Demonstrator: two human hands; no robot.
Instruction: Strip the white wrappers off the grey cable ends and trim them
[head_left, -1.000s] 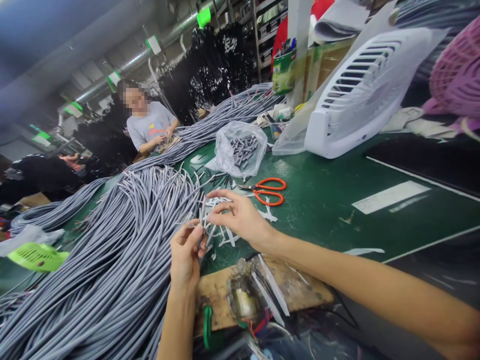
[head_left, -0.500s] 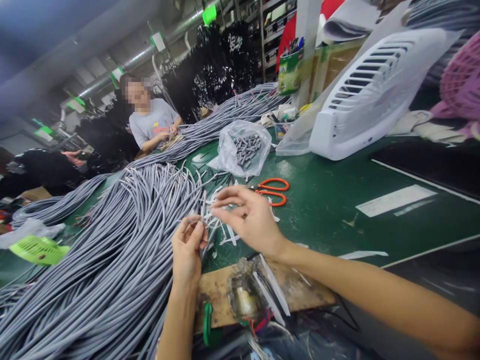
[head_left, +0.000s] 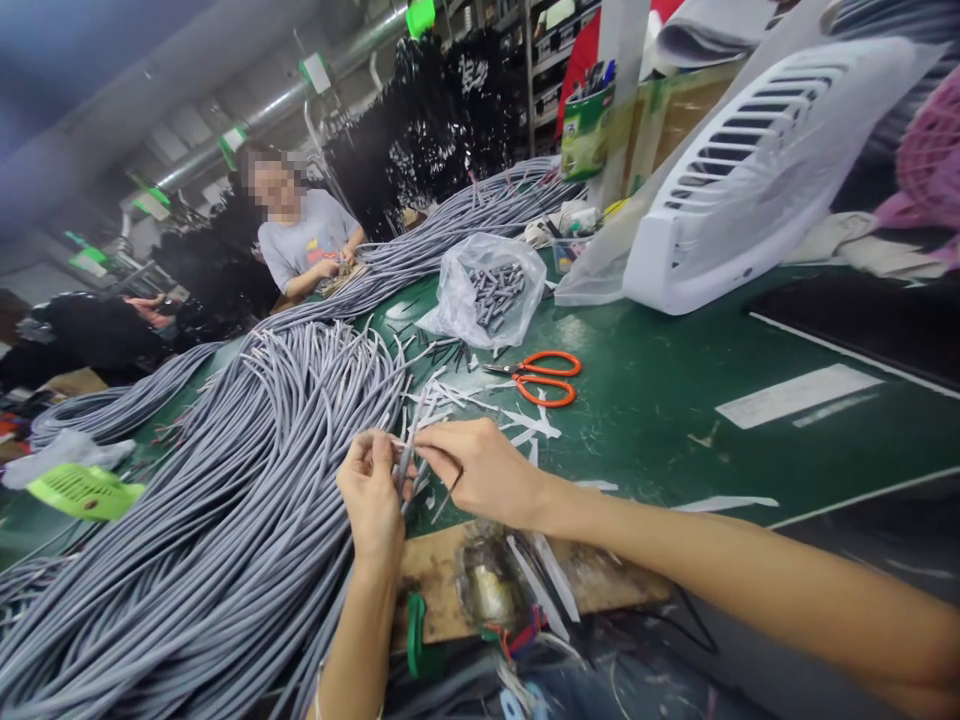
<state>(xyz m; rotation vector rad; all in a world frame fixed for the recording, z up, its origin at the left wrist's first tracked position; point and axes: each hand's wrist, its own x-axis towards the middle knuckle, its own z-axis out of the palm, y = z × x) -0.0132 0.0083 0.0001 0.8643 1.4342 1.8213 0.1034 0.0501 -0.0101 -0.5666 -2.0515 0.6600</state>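
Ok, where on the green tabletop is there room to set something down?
Bare tabletop between the orange-handled scissors and the white strip looks roomiest. Crowded: the left, under grey cables, and just past the right hand, among white scraps.

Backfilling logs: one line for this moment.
left hand: holding grey cable; right hand: at same cable; left side: cable bundle; beyond: orange-handled scissors, plastic bag

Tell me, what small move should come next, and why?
Perhaps the left hand should firm its pinch on the grey cable: the fingertips of the right hand are right beside it, so a nudge could shift it. What the right hand pinches is too small to tell.
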